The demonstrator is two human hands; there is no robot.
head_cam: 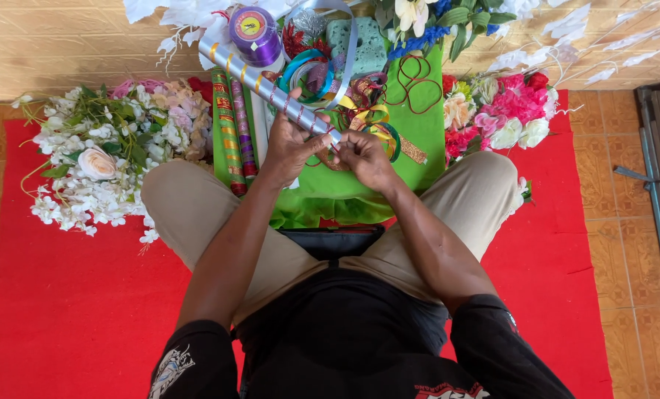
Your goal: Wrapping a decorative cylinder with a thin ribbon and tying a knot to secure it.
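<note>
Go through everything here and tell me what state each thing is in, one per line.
Silver wrapping roll: rolled up, tilted, held at its near end.
Left hand: closed round the roll.
Right hand: fingers pinched at the roll's end.
Purple ribbon spool: wound.
Two patterned rolls: rolled, lying on green cloth.

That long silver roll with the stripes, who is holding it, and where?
The left hand grips the silver wrapping-paper roll near its lower end. The right hand pinches that end's tip, where the fingers hide the exact hold.
</note>
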